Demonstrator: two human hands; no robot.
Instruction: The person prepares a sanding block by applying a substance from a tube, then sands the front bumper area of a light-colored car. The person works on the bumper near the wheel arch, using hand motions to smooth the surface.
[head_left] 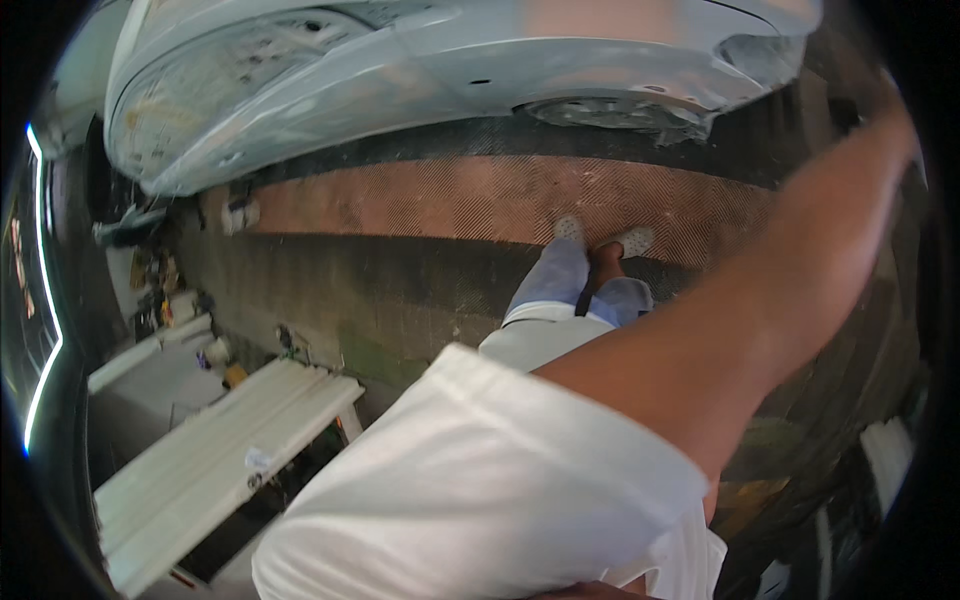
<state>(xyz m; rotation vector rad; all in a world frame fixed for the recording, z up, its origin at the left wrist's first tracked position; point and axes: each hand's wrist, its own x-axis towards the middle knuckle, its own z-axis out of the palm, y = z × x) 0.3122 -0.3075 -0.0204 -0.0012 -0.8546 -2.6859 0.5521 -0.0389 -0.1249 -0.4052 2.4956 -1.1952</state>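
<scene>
Brick floor under car body

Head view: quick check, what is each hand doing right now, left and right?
Left hand: not in view.
Right hand: at the frame's dark upper right rim, arm stretched out; open or closed cannot be told.

One car body, pale and sanded, stretches across the top. Below it stand two feet in two light shoes. One bare arm reaches to the upper right, its hand out of sight at the rim. One stack of white boards lies far to its lower left.
</scene>
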